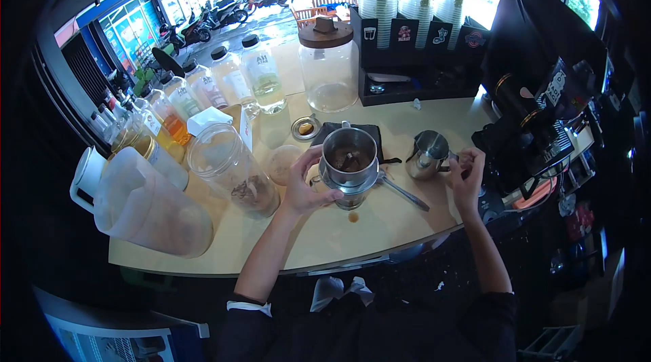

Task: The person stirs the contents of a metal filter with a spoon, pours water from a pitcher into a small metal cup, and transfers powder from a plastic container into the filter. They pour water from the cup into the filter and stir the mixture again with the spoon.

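Observation:
My left hand [303,182] is wrapped around the side of a metal drip coffee filter [349,151], its thumb in front. Dark coffee grounds show inside the filter, which sits on a glass [349,199]. My right hand [468,179] is closed at the handle of a steel pitcher [427,155] standing upright on the counter; its fingertips are partly hidden. Between the two lies a spoon [407,192], its handle pointing toward the front right. Behind the filter is a black cloth [381,141], and a small round metal lid [306,128] rests to its left.
Left on the counter [298,246] stand a large plastic jug [149,209], a clear jar [234,168] with brown contents, and several bottles [263,77]. A wooden-lidded jar [329,67] and a black cup rack [424,56] line the back. Dark equipment [522,104] is at right.

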`<state>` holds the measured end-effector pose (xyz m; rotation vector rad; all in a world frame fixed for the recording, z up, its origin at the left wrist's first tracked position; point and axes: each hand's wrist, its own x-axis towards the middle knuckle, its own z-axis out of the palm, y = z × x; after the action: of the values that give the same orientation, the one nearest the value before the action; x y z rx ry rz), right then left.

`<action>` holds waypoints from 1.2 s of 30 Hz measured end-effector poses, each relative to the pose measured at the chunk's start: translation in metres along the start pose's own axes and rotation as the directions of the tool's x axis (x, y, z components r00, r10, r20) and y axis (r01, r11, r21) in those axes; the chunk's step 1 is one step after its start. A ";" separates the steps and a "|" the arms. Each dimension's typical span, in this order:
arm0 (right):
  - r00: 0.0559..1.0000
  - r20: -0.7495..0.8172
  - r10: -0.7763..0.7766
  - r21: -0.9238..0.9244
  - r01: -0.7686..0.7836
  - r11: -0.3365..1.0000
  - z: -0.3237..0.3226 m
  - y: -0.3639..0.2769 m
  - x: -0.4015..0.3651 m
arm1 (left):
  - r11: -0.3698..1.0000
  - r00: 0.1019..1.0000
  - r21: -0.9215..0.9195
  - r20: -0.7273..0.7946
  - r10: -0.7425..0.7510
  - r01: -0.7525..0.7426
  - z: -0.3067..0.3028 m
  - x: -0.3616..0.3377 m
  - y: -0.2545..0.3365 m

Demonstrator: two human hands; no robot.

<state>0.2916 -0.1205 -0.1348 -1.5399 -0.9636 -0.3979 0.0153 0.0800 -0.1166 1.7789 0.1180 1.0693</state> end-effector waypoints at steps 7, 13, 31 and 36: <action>0.741 0.641 -0.200 -0.109 0.346 0.932 0.012 -0.052 -0.038 | 1.000 1.000 -0.002 -0.004 -0.011 0.011 0.001 -0.002 -0.001; 0.642 0.748 -0.167 -0.208 0.466 0.860 0.021 -0.044 -0.043 | 1.000 1.000 -0.002 -0.005 -0.003 0.003 0.000 -0.002 -0.003; 0.389 0.799 -0.459 -0.019 0.779 0.627 0.018 -0.202 0.084 | 0.999 0.999 0.010 -0.007 -0.042 0.042 0.001 -0.001 0.001; 0.477 0.707 -0.522 0.253 0.518 0.817 0.031 -0.222 0.099 | 0.999 0.999 0.019 0.013 -0.044 0.044 0.000 0.001 0.003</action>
<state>0.1741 -0.0706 0.0743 -1.3700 -2.1435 -0.1432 0.0146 0.0785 -0.1138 1.7920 0.1587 1.0277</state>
